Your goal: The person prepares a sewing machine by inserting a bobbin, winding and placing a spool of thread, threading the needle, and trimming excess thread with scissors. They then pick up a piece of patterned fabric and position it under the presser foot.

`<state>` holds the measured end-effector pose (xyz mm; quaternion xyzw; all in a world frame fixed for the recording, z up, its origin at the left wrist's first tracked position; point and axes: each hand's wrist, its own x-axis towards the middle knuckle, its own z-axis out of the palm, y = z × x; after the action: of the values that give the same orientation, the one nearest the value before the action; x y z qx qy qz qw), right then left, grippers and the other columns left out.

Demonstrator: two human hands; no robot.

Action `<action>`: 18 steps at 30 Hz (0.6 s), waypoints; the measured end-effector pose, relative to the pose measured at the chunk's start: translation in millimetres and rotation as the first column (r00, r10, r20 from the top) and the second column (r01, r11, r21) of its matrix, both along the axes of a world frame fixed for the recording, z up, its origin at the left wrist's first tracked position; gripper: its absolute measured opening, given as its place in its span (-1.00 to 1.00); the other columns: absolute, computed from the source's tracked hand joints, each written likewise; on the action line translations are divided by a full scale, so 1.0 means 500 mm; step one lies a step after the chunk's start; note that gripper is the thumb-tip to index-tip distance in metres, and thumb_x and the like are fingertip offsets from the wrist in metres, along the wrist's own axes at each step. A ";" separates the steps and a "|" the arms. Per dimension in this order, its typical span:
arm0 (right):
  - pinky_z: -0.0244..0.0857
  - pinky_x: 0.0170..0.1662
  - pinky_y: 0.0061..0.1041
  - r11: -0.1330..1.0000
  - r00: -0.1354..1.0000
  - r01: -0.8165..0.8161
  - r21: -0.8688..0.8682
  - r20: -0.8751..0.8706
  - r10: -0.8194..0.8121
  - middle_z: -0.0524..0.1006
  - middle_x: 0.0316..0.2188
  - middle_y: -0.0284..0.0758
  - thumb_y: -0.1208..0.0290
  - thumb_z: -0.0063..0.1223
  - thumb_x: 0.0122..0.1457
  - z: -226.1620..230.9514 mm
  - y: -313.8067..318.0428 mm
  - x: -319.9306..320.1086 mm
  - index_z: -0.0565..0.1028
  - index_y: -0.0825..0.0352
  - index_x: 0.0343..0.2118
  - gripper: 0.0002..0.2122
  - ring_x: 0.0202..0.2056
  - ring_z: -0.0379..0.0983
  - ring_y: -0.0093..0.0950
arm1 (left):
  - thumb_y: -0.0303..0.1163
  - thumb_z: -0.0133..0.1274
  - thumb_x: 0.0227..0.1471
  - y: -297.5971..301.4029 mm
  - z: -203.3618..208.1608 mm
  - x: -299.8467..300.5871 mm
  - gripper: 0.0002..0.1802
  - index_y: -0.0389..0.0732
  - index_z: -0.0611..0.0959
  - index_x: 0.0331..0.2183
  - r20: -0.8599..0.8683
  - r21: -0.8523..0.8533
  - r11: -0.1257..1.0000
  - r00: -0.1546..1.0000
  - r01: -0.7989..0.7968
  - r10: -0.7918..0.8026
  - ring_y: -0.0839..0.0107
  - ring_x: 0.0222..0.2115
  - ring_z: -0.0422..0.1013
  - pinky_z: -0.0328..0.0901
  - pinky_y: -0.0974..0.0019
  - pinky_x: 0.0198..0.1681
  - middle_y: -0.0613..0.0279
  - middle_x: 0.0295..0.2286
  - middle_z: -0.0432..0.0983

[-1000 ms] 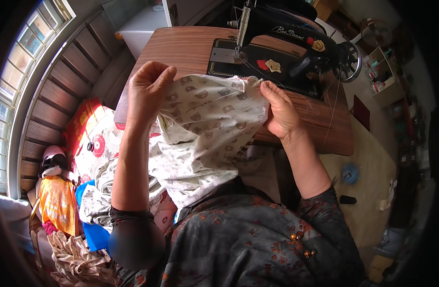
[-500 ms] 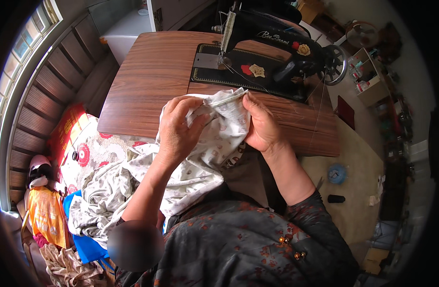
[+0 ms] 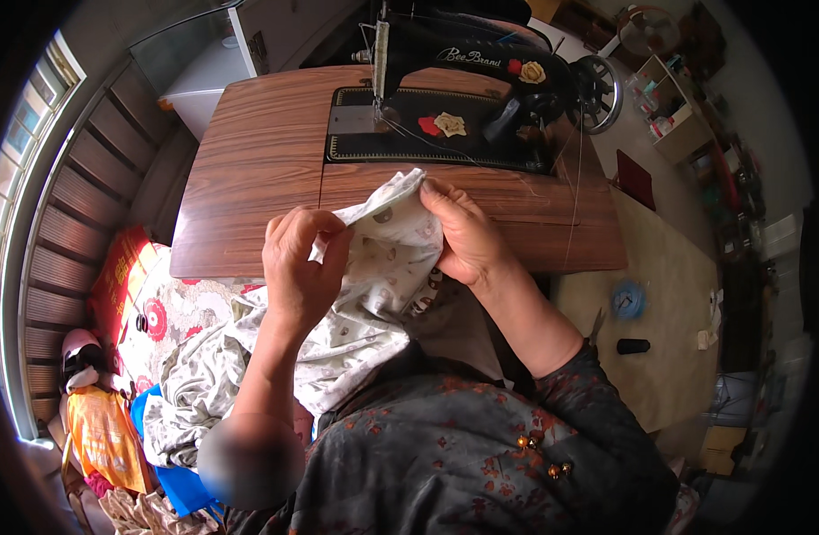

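Note:
A white cloth with a small printed pattern is stretched between my two hands, its edge folded and raised in front of the wooden sewing table. My left hand pinches that edge between thumb and fingers. My right hand grips the upper corner, thumb on top. The rest of the cloth hangs over my lap and spreads to the left in a crumpled heap. Beyond my hands stands a black sewing machine with painted roses, thread running from its needle area across the bed.
On the left, a floral cover lies under the cloth, with black-handled scissors on it. An orange bag and a blue bag sit lower down. On the right floor are a black spool and a blue bundle.
My left hand has shifted left and down along the cloth edge, so the edge is stretched more openly between both hands. The right hand keeps its hold. The whole view has shifted slightly.

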<state>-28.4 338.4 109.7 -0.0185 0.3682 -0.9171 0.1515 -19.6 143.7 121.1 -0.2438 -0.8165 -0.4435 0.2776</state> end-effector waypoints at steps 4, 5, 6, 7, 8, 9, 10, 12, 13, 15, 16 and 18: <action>0.41 -0.22 -0.49 0.999 1.000 0.013 -0.040 0.024 -0.012 0.53 -0.38 -0.41 0.41 -0.09 0.21 -0.011 -0.002 0.004 0.49 0.27 -0.34 -0.88 -0.32 0.48 -0.56 | -0.67 0.07 -0.19 -0.009 -0.013 0.008 -0.87 -0.26 0.46 -0.54 0.055 0.048 0.998 0.998 0.042 -0.044 0.35 -0.62 0.34 0.25 0.36 -0.50 0.20 -0.62 0.38; 0.41 -0.23 -0.50 0.999 0.999 0.024 -0.028 0.043 -0.023 0.53 -0.38 -0.41 0.41 -0.08 0.20 -0.011 -0.005 0.004 0.49 0.26 -0.35 -0.89 -0.33 0.48 -0.57 | -0.70 0.03 -0.17 -0.011 -0.021 0.006 -0.87 -0.28 0.46 -0.52 0.054 0.058 0.997 0.997 0.057 -0.060 0.38 -0.62 0.34 0.25 0.42 -0.56 0.19 -0.62 0.38; 0.41 -0.24 -0.51 0.999 0.998 0.036 -0.015 0.061 -0.035 0.53 -0.39 -0.42 0.42 -0.07 0.19 -0.011 -0.008 0.005 0.49 0.26 -0.35 -0.90 -0.34 0.47 -0.58 | -0.70 0.03 -0.16 -0.015 -0.026 0.004 -0.88 -0.29 0.47 -0.51 0.117 0.054 0.997 0.991 0.055 -0.061 0.37 -0.62 0.34 0.25 0.42 -0.55 0.19 -0.61 0.39; 0.40 -0.25 -0.53 0.999 0.998 0.038 -0.017 0.058 -0.037 0.53 -0.40 -0.42 0.42 -0.06 0.19 -0.015 -0.009 0.006 0.49 0.26 -0.35 -0.90 -0.35 0.47 -0.58 | -0.70 0.03 -0.16 -0.019 -0.031 0.004 -0.88 -0.29 0.47 -0.50 0.180 0.049 0.997 0.982 0.053 -0.061 0.37 -0.62 0.34 0.25 0.42 -0.55 0.18 -0.59 0.39; 0.40 -0.26 -0.54 0.999 0.998 0.040 -0.017 0.055 -0.039 0.53 -0.40 -0.43 0.42 -0.06 0.19 -0.021 -0.010 0.008 0.49 0.26 -0.35 -0.91 -0.36 0.47 -0.59 | -0.70 0.03 -0.16 -0.020 -0.035 0.004 -0.88 -0.29 0.48 -0.49 0.244 0.046 0.998 0.968 0.051 -0.061 0.37 -0.62 0.35 0.25 0.43 -0.54 0.18 -0.58 0.39; 0.39 -0.27 -0.55 0.999 0.998 0.042 -0.017 0.053 -0.041 0.52 -0.40 -0.43 0.42 -0.06 0.19 -0.025 -0.011 0.010 0.49 0.26 -0.35 -0.91 -0.37 0.46 -0.60 | -0.68 0.04 -0.17 -0.018 -0.036 0.003 -0.88 -0.30 0.48 -0.48 0.244 0.058 0.997 0.968 0.047 -0.060 0.34 -0.60 0.36 0.26 0.41 -0.53 0.16 -0.55 0.40; 0.38 -0.28 -0.58 0.997 0.996 0.072 0.003 0.053 -0.072 0.52 -0.40 -0.44 0.42 -0.06 0.19 -0.027 -0.015 0.013 0.48 0.26 -0.34 -0.91 -0.38 0.45 -0.61 | -0.67 0.06 -0.17 -0.014 -0.037 0.001 -0.88 -0.30 0.49 -0.47 0.244 0.070 0.997 0.968 0.043 -0.059 0.32 -0.58 0.37 0.27 0.39 -0.51 0.15 -0.53 0.41; 0.36 -0.30 -0.63 0.991 0.990 0.128 0.046 0.049 -0.130 0.51 -0.42 -0.46 0.42 -0.05 0.19 -0.029 -0.023 0.016 0.48 0.27 -0.34 -0.91 -0.40 0.43 -0.64 | -0.63 0.09 -0.19 -0.004 -0.032 -0.006 -0.86 -0.30 0.50 -0.46 0.171 0.070 0.997 0.985 0.025 -0.037 0.28 -0.53 0.38 0.29 0.35 -0.48 0.13 -0.49 0.41; 0.34 -0.30 -0.65 0.991 0.992 0.121 0.063 0.027 -0.122 0.50 -0.42 -0.46 0.42 -0.06 0.19 -0.031 -0.021 0.017 0.48 0.27 -0.34 -0.91 -0.40 0.42 -0.66 | -0.62 0.10 -0.20 0.003 -0.022 -0.007 -0.85 -0.30 0.51 -0.45 0.098 0.059 0.998 0.995 0.012 -0.017 0.25 -0.51 0.39 0.29 0.33 -0.46 0.11 -0.47 0.41; 0.32 -0.31 -0.69 0.990 0.995 0.103 0.096 -0.017 -0.102 0.49 -0.43 -0.48 0.41 -0.06 0.20 -0.036 -0.017 0.018 0.47 0.28 -0.34 -0.91 -0.40 0.39 -0.70 | -0.57 0.15 -0.24 0.025 0.001 -0.006 -0.80 -0.29 0.52 -0.44 0.029 0.075 0.997 0.999 0.017 -0.019 0.19 -0.44 0.39 0.30 0.26 -0.39 0.09 -0.45 0.41; 0.31 -0.32 -0.70 0.989 0.993 0.109 0.100 -0.055 -0.104 0.49 -0.43 -0.48 0.42 -0.06 0.19 -0.033 -0.017 0.021 0.47 0.28 -0.34 -0.91 -0.40 0.38 -0.72 | -0.58 0.16 -0.24 0.039 0.007 -0.006 -0.82 -0.29 0.52 -0.47 0.024 0.090 0.996 0.999 0.022 -0.025 0.22 -0.46 0.39 0.30 0.28 -0.41 0.11 -0.49 0.42; 0.29 -0.33 -0.73 0.987 0.985 0.121 0.105 -0.138 -0.106 0.48 -0.43 -0.49 0.42 -0.05 0.19 -0.021 -0.020 0.030 0.47 0.29 -0.34 -0.91 -0.41 0.36 -0.74 | -0.60 0.15 -0.23 0.048 -0.007 -0.013 -0.85 -0.29 0.50 -0.51 0.069 0.064 0.997 0.996 0.051 -0.055 0.28 -0.52 0.39 0.30 0.32 -0.45 0.14 -0.56 0.41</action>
<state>-13.5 328.2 99.2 -0.0496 0.4291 -0.8988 0.0747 -26.1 167.6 117.4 -0.2408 -0.8049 -0.4843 0.2441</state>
